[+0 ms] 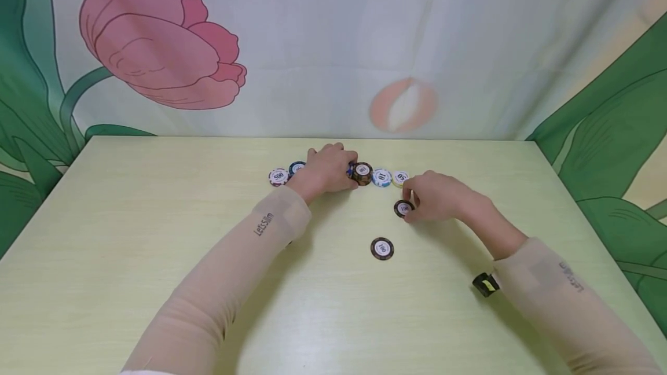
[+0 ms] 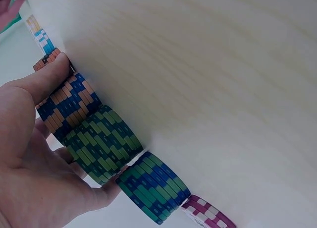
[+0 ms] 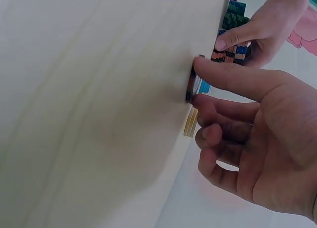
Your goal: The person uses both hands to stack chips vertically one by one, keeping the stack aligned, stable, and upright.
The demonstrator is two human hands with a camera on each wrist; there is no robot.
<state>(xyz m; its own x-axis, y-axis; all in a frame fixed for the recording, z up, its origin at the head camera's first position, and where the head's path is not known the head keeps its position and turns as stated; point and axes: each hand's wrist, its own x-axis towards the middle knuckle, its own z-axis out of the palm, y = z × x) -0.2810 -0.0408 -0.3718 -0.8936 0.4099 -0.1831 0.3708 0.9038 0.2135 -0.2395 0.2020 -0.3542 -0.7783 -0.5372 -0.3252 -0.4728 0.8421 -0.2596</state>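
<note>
In the head view my right hand [image 1: 440,195] pinches a black poker chip [image 1: 403,208] marked 100 by its edges, between thumb and index finger. The right wrist view shows this chip [image 3: 192,84] nearly edge-on, close over the table. My left hand [image 1: 329,168] is at the row of chip stacks, its thumb on the orange-and-black stack [image 2: 47,59] and its fingers curled behind the blue-and-orange stack [image 2: 69,106] and the dark green stack [image 2: 104,143]. Another black 100 chip [image 1: 383,249] lies flat on the table, nearer me.
Right of the orange-and-black stack stand a white-and-blue stack [image 1: 382,177] and a yellow-edged stack [image 1: 400,178]. At the row's left are a blue-green stack [image 2: 153,186] and a purple-and-white stack [image 1: 278,177]. A printed curtain [image 1: 312,45] hangs behind the table [image 1: 156,247].
</note>
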